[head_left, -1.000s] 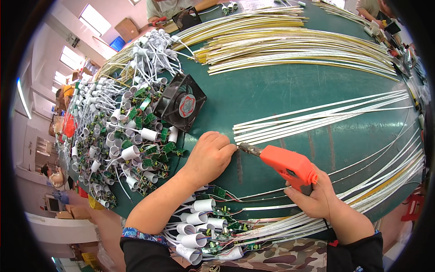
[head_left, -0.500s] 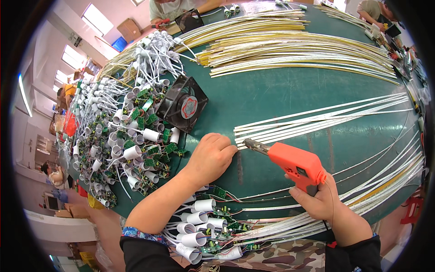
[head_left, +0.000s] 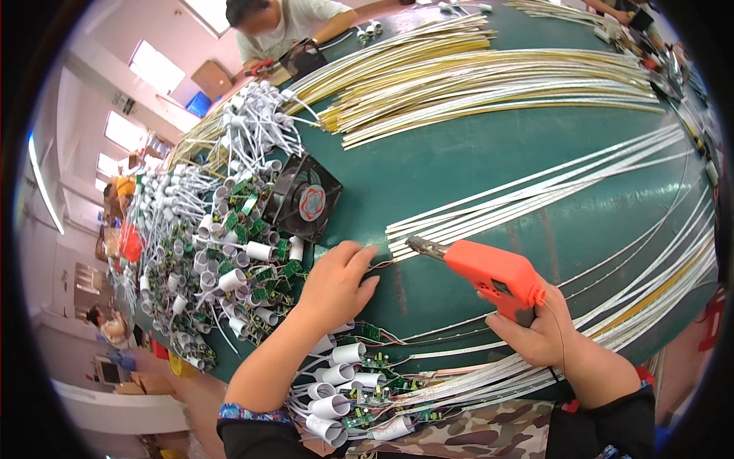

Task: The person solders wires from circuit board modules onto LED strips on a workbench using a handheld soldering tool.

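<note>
My right hand (head_left: 535, 333) grips an orange-red soldering gun (head_left: 493, 268) by its handle. The gun's dark metal tip (head_left: 427, 246) points left, close to the near ends of a group of white LED strips (head_left: 535, 189). My left hand (head_left: 336, 283) is just left of those ends, its thumb and index finger apart. Thin wires (head_left: 380, 265) run from a strip end toward its fingertips; it does not appear to pinch them. Beneath my forearms lie white lamp caps (head_left: 334, 373) with green circuit boards, wired to more LED strips (head_left: 612, 336).
A black square fan (head_left: 306, 200) stands beyond my left hand. Left of it spreads a heap of white caps and circuit boards (head_left: 229, 279). Long yellow and white strips (head_left: 497, 84) cover the table's far side. A person (head_left: 287, 30) sits across the table with another fan.
My left hand has drawn back a little left and down from the strip ends, and its thumb and index finger have parted. The soldering gun has shifted slightly left. The view has tilted a little.
</note>
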A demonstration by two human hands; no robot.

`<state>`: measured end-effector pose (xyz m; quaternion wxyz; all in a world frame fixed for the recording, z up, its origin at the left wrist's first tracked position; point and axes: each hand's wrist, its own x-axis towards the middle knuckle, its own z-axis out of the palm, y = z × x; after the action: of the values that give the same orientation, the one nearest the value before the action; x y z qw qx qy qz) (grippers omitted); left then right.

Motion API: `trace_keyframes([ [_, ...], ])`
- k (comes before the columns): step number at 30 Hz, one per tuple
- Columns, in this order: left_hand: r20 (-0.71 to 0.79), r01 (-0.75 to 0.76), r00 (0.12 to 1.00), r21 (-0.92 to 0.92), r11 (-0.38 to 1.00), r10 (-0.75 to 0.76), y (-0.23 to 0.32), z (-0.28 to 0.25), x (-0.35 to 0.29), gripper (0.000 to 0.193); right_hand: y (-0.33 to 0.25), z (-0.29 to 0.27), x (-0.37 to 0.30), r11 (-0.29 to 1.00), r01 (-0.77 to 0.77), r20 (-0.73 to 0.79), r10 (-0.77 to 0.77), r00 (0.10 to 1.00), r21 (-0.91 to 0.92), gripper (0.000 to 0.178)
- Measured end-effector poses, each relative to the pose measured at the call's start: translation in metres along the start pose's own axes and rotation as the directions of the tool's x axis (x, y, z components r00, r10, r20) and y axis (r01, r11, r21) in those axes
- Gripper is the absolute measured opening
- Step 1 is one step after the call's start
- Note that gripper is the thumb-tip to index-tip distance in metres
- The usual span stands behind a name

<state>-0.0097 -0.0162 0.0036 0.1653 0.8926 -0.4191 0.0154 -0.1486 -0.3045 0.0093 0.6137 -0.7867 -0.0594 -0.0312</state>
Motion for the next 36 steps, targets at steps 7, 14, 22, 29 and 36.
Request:
trace_keyframes([
  [7,0.064,0.149,0.986,0.029,0.988,-0.151,-0.013,-0.012,-0.023,0.027,-0.011,-0.004,-0.002,0.990,-0.092,0.035,0.088,0.995,0.104,0.052],
  [14,0.205,-0.066,0.977,0.054,0.996,0.053,0.042,-0.079,-0.016,0.028,-0.017,-0.015,-0.011,0.943,-0.015,-0.246,0.103,0.964,0.334,0.058],
  [22,0.323,-0.065,0.929,-0.330,0.942,0.178,0.080,-0.121,-0.076,0.049,-0.024,-0.025,-0.018,0.941,0.052,-0.379,0.084,0.922,0.334,0.068],
  [29,0.438,0.241,0.894,-0.301,0.923,-0.091,0.033,-0.101,-0.094,0.024,-0.017,-0.018,-0.014,0.940,-0.013,-0.308,0.125,0.943,0.341,0.065],
  [36,-0.116,0.333,0.941,0.151,0.931,-0.317,0.003,-0.104,-0.067,0.013,-0.013,-0.019,-0.014,0.910,0.011,-0.378,0.161,0.912,0.415,0.067],
])
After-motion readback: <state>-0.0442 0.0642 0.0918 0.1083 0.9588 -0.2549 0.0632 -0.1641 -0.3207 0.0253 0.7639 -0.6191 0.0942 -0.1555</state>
